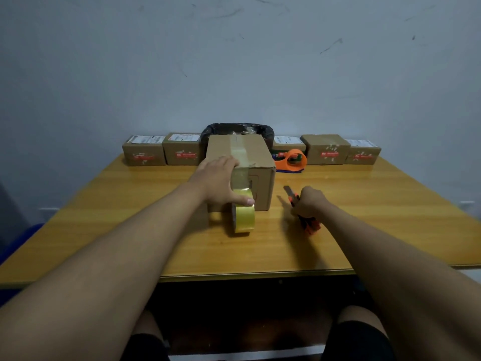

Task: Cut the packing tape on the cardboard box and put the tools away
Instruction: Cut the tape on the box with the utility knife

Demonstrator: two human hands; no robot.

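Wooden desk [351,204], plain wall behind. Cardboard box [250,157] mid-desk; left hand [221,178] spread flat, steadying it, tape roll [243,217] hanging from strip. Right hand [309,201] fingers clenched on utility knife [299,207], blade out for cut.

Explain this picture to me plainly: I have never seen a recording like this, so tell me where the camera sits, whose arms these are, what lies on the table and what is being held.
There is no machine here. The single picture comes from a camera worn on a person's head, looking forward and down, so both bare arms are theirs. The left hand rests on a cardboard box sealed with clear packing tape, thumb on the tape roll standing against the box front. The right hand grips an orange utility knife with its blade out. On the wooden table behind sit a tape dispenser, a row of small boxes and a black-lined bin.
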